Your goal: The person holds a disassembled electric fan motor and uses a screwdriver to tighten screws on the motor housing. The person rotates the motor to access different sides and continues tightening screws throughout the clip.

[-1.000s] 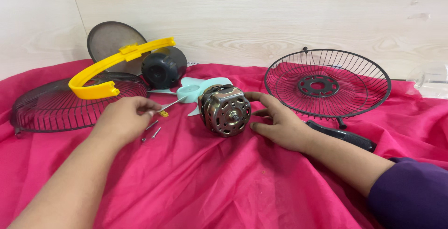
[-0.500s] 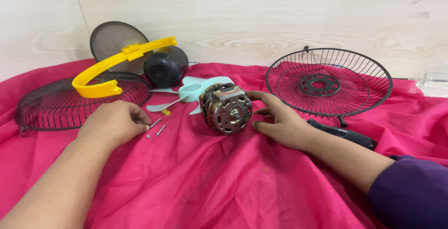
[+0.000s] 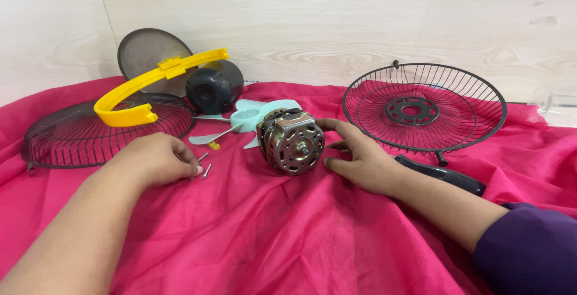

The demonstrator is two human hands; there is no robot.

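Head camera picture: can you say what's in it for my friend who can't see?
A right hand steadies a metal fan motor on a pink cloth, while the left hand touches small screws. Wire fan guards, a pale blue blade and a yellow ring lie behind.

The left hand (image 3: 157, 160) no longer holds the screwdriver (image 3: 221, 136), which now lies on the cloth (image 3: 288, 235) beside the blade (image 3: 252, 117). The hand sits lower and nearer the cloth's front edge than a second ago, its fingertips at the two screws (image 3: 204, 165).
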